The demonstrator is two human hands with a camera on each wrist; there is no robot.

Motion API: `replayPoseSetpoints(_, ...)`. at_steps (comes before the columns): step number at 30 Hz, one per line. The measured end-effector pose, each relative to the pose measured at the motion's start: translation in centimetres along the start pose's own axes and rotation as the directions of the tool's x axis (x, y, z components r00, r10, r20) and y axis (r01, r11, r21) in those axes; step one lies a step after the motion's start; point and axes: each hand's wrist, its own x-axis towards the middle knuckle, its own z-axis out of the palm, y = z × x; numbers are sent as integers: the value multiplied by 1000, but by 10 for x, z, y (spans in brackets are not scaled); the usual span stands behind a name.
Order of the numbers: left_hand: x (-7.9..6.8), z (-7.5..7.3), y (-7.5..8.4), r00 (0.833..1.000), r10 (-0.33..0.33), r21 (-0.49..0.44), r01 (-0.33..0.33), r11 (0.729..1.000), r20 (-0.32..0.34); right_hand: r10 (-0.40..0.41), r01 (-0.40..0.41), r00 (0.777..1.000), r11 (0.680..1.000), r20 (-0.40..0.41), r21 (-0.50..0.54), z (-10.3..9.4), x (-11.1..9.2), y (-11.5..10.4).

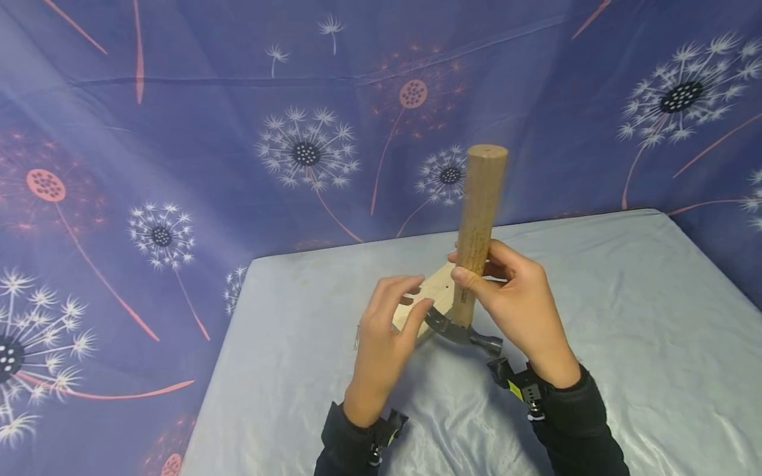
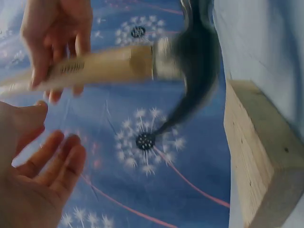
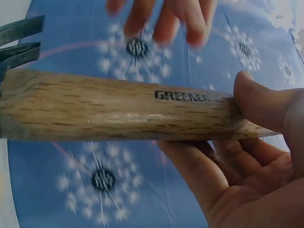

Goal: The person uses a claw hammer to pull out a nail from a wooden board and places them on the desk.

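My right hand (image 1: 524, 301) grips a claw hammer (image 1: 479, 218) by its wooden handle, thumb on one side and fingers on the other. The handle points up and the dark metal head (image 1: 458, 330) hangs at the bottom. Dark lettering shows on the handle (image 3: 118, 111) in the right wrist view. My left hand (image 1: 387, 330) is beside the hammer's claw, fingers loosely bent and apart from the handle. Behind the hammer lies a pale wooden block (image 2: 256, 152) with small dark holes, partly hidden by both hands in the head view.
A light blue satin cloth (image 1: 643, 317) covers the table. Behind it hangs a blue-purple curtain (image 1: 208, 132) with dandelion prints. Some thin metal pieces (image 1: 356, 337) show just left of my left hand, mostly hidden.
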Motion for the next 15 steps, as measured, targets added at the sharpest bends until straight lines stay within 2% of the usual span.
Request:
replayPoseSetpoints(5,-4,4,7,988,-92,6,92,996,122,45,-57,997,982,70,182,21,-5,-10)
replayPoseSetpoints(8,-7,5,8,981,-127,58,119,991,146,85,-108,992,955,92,275,31,-9,-22)
replayPoseSetpoints(11,-9,1,5,988,-109,107,98,989,109,95,-125,990,937,107,327,39,-11,-30)
replayPoseSetpoints(15,-5,-14,-3,997,-30,71,25,997,77,30,-65,993,940,111,334,46,-11,-32)
